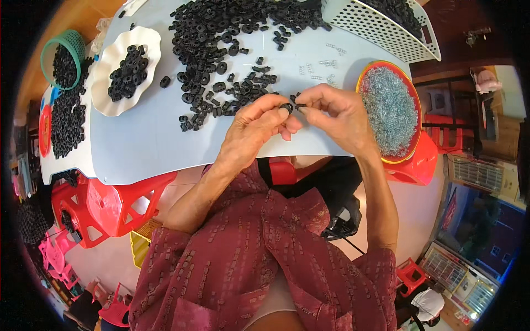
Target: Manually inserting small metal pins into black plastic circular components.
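Above the near edge of the pale table, my two hands meet at their fingertips. My left hand pinches a small black part with a rounded, ring-like end. Close against it, my right hand pinches a smaller black piece; the fingers partly hide both. Just beyond the hands, loose small black parts lie scattered, and they run into a big heap of larger black oval parts. By my right wrist is a red bowl with a yellow rim, full of tiny silvery pieces.
At the left lies a white scalloped dish with black parts, beside a green basket. A white perforated basket occupies the far right. Several rows of tiny silvery pieces rest on the table. Red stools stand below the edge.
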{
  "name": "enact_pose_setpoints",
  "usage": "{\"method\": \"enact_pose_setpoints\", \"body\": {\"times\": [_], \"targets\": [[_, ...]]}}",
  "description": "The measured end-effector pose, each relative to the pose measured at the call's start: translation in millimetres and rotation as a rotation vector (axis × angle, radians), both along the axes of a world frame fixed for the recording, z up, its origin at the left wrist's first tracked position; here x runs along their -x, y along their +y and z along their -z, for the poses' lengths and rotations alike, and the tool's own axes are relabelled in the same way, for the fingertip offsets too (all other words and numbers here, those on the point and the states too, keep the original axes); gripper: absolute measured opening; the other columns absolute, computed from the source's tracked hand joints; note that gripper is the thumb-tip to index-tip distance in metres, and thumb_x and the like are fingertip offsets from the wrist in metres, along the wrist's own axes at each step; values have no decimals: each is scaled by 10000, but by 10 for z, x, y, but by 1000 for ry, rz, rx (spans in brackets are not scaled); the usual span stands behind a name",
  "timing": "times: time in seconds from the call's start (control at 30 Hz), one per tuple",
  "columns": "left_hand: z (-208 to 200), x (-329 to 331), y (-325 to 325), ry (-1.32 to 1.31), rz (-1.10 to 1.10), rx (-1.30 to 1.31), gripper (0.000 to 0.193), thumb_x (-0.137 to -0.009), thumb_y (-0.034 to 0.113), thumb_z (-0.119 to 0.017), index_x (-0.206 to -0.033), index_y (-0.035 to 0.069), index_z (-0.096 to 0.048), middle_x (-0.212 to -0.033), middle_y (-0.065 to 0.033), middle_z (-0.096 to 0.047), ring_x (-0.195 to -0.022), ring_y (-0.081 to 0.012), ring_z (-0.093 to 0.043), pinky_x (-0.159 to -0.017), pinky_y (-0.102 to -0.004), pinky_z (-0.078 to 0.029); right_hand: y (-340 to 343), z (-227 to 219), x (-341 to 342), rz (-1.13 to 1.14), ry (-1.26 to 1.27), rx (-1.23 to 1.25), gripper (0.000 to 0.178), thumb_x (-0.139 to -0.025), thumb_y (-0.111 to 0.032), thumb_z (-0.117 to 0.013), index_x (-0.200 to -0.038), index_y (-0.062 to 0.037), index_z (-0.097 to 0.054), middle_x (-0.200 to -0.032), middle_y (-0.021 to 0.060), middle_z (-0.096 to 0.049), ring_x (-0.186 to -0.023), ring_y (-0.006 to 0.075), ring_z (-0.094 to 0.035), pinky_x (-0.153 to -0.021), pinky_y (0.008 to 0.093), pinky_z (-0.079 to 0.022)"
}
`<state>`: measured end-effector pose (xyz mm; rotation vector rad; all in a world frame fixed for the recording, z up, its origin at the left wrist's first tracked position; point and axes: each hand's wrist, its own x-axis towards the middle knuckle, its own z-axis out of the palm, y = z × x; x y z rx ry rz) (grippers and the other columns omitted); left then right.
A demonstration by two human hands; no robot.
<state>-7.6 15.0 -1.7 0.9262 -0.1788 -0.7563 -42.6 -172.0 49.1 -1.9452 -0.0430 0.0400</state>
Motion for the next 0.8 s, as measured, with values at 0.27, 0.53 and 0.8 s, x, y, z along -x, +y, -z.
{"method": "enact_pose_setpoints", "body": {"times": [0.27, 0.53, 0.8], "targets": [[37, 33, -40, -145, 13, -60, 223, -958, 128, -495, -1112, -16, -568, -904, -120, -656, -799, -157, -590, -731, -290, -482, 81, 129, 121, 83, 18, -319, 165, -865, 15, -590, -1018, 16, -651, -803, 31, -649, -719, 70, -584, -699, 234, -497], [-22, 41, -48, -273, 32, -128, 241, -957, 130, -489, -1134, -14, -567, -903, -106, -653, -780, -138, -582, -716, -272, -468, 26, 201, 149, 69, 25, -405, 138, -864, 26, -597, -996, 20, -636, -826, 30, -643, -743, 81, -593, -706, 240, -502], [-61, 93, -122, -403, -58, -279, 191, -943, 102, -494, -1033, -28, -601, -813, -69, -646, -680, -103, -560, -642, -239, -481, 77, 374, 211, 115, -73, -452, 129, -855, 47, -601, -978, 22, -633, -841, 38, -632, -776, 85, -591, -711, 234, -494]]}}
